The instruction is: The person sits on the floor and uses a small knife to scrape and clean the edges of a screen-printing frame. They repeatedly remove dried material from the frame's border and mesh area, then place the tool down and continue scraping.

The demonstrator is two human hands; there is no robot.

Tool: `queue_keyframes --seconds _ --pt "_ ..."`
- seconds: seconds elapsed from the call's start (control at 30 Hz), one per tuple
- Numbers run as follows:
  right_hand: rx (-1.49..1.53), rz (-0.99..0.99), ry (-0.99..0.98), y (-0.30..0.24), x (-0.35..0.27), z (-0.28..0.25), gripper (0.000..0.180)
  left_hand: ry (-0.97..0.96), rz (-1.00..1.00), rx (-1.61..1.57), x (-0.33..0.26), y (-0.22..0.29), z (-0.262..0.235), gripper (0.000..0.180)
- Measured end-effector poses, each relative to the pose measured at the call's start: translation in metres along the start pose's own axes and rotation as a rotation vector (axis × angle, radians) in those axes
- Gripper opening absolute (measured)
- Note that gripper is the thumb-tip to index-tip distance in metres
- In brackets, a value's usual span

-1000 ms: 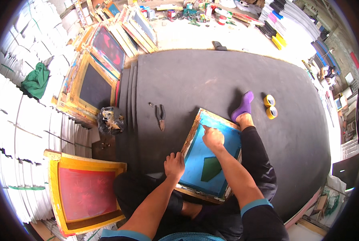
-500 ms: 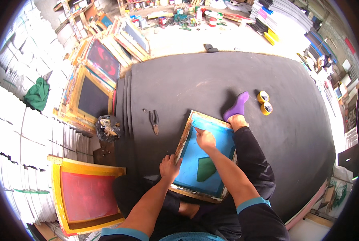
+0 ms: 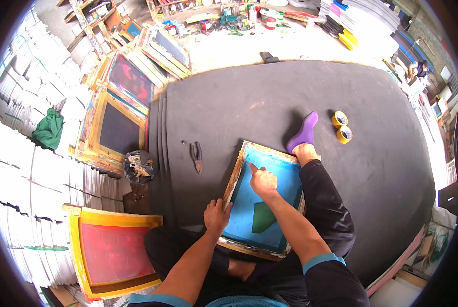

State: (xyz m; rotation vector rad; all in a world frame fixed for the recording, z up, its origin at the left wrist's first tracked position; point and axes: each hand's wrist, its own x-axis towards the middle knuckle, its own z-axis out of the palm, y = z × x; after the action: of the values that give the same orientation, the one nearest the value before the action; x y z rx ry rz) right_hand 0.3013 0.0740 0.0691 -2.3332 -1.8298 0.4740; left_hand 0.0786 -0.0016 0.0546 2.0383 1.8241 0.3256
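Observation:
A wooden screen-printing frame point(image 3: 233, 179) with blue mesh point(image 3: 239, 217) lies tilted across my lap and the dark mat. My left hand point(image 3: 216, 217) is closed around its left side rail. Over the upper left part of the mesh, my right hand point(image 3: 263, 182) stretches out its index finger, the tip touching or just above the surface. The other fingers of that hand are curled, and I see nothing in them. A dark green patch point(image 3: 262, 217) shows on the mesh below my right hand, partly covered by the forearm.
Pliers point(image 3: 196, 157) lie on the mat point(image 3: 372, 179) left of the frame. Two yellow tape rolls point(image 3: 344, 134) sit beyond my purple-socked foot point(image 3: 304, 134). A yellow frame with red mesh point(image 3: 116, 253) leans at lower left, near white stacks point(image 3: 29, 174). More frames point(image 3: 119, 128) stand behind.
The view has shifted slightly. My left hand keeps its place on the rail, and my right index finger stays at nearly the same spot on the mesh.

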Motion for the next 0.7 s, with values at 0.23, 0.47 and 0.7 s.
queue_keyframes --seconds 0.23,0.47,0.7 --pt "-0.101 -0.002 -0.118 -0.020 0.003 -0.019 0.057 0.028 0.015 -0.003 0.000 -0.002 0.006 0.040" --pt "-0.085 0.032 -0.093 -0.011 -0.005 -0.012 0.045 0.032 0.018 -0.004 -0.002 -0.005 0.005 0.039" --pt "0.074 0.068 -0.044 0.000 -0.004 -0.005 0.035 0.061 0.025 -0.022 -0.001 0.001 0.000 0.041"
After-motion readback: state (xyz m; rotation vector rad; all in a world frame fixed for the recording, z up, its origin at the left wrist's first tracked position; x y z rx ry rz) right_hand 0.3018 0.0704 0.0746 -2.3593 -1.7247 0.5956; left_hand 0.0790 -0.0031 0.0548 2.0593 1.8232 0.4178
